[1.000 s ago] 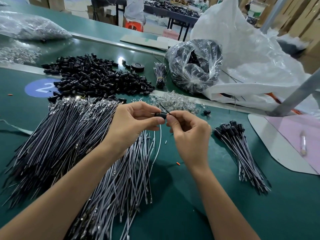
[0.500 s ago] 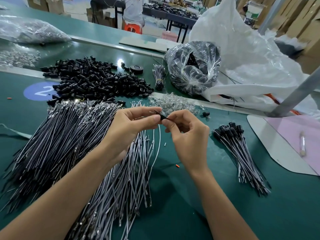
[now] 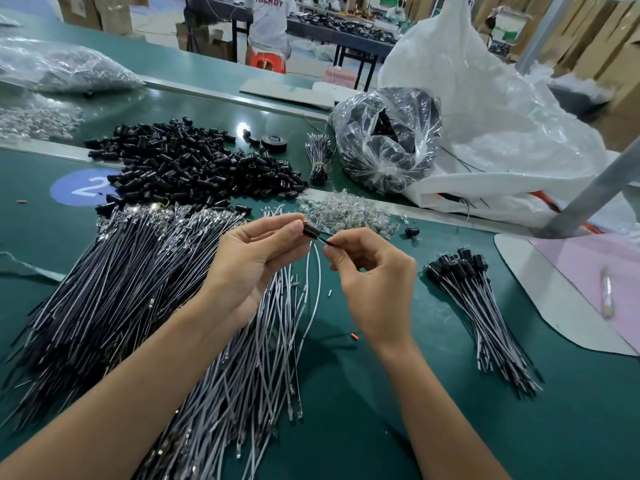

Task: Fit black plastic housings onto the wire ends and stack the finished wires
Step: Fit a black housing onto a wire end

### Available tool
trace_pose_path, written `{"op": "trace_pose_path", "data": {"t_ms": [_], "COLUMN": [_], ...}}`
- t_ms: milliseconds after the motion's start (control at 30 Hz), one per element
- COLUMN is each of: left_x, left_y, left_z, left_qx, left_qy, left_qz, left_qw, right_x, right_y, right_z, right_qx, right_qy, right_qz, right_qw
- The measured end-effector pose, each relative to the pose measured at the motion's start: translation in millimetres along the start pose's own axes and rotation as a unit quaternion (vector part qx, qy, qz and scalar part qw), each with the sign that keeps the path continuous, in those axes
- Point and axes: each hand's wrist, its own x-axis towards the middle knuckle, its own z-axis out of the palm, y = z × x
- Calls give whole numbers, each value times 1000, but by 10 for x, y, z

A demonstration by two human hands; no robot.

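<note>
Above the middle of the green bench [image 3: 571, 427], the person's two hands meet fingertip to fingertip. The left hand [image 3: 252, 261] pinches a black housing [image 3: 310, 230] between thumb and forefinger, the other fingers curled loosely beneath it. The right hand [image 3: 377, 292] pinches the wire [image 3: 325, 238] just beside the housing, thumb and forefinger closed on its dark end and the remaining fingers folded toward the palm. The pale length of the wire hangs down in a curve between the wrists. Whether the wire end sits fully inside the housing cannot be told. Under and to the left of the left forearm lies a broad heap of bare wires [image 3: 114, 289], fanned out with their metal tips toward the far side. Beyond that heap sits a pile of loose housings [image 3: 194, 168], partly covering a blue round sticker [image 3: 78, 187] marked with a white 2. Right of the right hand, apart from it, lies the stack of finished wires [image 3: 481, 317], their black-capped ends gathered at the far end. A small mound of clear parts [image 3: 346, 213] lies just beyond the hands, with a single housing [image 3: 411, 232] beside it. Farther back are a clear bag [image 3: 388, 147] of dark parts, a tied wire bundle [image 3: 318, 157], a roll of black tape [image 3: 274, 143] and a large white sack [image 3: 485, 109].
</note>
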Motion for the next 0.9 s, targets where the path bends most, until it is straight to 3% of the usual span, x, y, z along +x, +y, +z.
{"op": "trace_pose_path", "data": {"t_ms": [300,433,600,900], "left_x": [3,8,14,16], "left_y": [-14,-1,51,53], "left_z": [-1,10,-6,1], "left_qx": [56,10,-56,-73], "left_qy": [-19,0,32,40], "left_qz": [19,-1,-6,-3], "left_qw": [998,1000,998,996], "right_x": [4,22,79,66], "right_y": [18,-9,14,42], "right_z": [20,-8,-84,-95], "right_qx": [-2,41,13,-75], "right_qy": [15,26,44,7], "right_qz": [-25,31,63,-1], "right_qw": [1000,998,997,997]}}
